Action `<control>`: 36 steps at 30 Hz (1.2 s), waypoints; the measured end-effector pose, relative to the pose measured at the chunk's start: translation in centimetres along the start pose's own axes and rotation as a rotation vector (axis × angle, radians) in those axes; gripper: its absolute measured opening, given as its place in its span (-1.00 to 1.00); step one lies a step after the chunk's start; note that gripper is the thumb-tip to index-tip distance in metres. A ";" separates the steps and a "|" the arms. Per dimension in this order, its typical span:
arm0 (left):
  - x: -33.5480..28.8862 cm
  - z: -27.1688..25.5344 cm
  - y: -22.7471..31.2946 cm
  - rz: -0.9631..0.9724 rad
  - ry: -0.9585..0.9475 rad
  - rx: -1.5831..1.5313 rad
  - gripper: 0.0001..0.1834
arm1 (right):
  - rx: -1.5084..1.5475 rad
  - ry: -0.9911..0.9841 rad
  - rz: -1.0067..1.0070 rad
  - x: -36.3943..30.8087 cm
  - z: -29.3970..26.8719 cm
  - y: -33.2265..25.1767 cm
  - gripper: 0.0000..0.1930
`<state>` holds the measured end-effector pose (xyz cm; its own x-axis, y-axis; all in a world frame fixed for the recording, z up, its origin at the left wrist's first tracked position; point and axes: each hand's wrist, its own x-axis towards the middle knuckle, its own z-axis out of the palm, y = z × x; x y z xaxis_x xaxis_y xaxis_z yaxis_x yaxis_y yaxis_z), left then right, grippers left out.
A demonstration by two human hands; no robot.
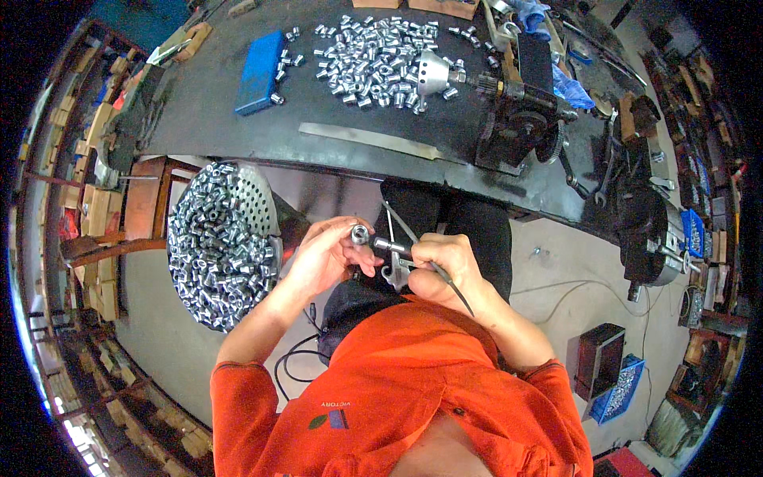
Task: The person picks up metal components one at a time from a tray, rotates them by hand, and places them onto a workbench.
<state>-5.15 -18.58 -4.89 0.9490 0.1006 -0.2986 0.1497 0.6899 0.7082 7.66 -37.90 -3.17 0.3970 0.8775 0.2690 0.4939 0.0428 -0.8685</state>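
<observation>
My left hand (322, 253) pinches a small silver metal fitting (360, 234), its round open bore facing up. Close beside it, my right hand (447, 266) is closed around a slim dark rod-like tool (401, 222) that runs through the fist and out past the wrist. A short silver cylinder on a dark grip (389, 245) also sticks out of the right fist toward the fitting. Below that shows a silver hooked metal piece (394, 274); whether it is held or hangs there I cannot make out. To the left, a perforated metal bowl (256, 199) is heaped with similar fittings (214, 254).
Across the dark workbench (214, 131) lie a pile of fittings (381, 60), a blue block-shaped tray (259, 71) and a flat metal strip (369, 139). A black machine with a perforated cone (433, 75) stands at right. Boxes (600, 362) and a cable (290, 354) are on the floor.
</observation>
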 end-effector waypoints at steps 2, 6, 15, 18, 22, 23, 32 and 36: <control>0.0 0.0 -0.2 0.054 0.051 0.063 -0.71 | -0.012 -0.001 0.008 0.0 0.0 -0.1 -0.80; 0.1 0.1 0.1 0.084 0.068 0.361 -0.80 | -0.098 -0.005 0.006 0.0 0.3 -0.1 -0.83; -0.5 1.7 1.1 0.098 0.001 0.696 -0.78 | -0.122 -0.002 0.057 -0.6 1.0 0.2 -0.85; -0.3 2.1 1.2 0.062 -0.031 0.648 -0.75 | -0.092 0.006 0.055 -0.7 0.9 0.3 -0.84; 0.0 1.6 1.3 0.134 0.007 0.762 -0.78 | -0.026 -0.005 0.052 -1.3 -0.1 0.5 -0.81; 0.5 1.0 1.1 0.273 0.045 0.898 -0.79 | -0.033 0.017 0.088 -1.7 -0.4 0.8 -0.76; 1.6 -0.8 1.1 0.627 0.260 1.653 -0.75 | 0.164 -0.109 -0.186 -1.9 -1.4 -3.1 -0.69; 1.5 -0.5 1.1 0.616 0.231 1.676 -0.73 | 0.190 -0.091 -0.138 -1.6 -0.4 -2.9 -0.71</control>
<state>-3.71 -17.28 -4.85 0.9390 0.2243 0.2606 0.0581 -0.8506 0.5227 5.89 -39.59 -0.89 0.2602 0.8963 0.3590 0.3808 0.2464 -0.8912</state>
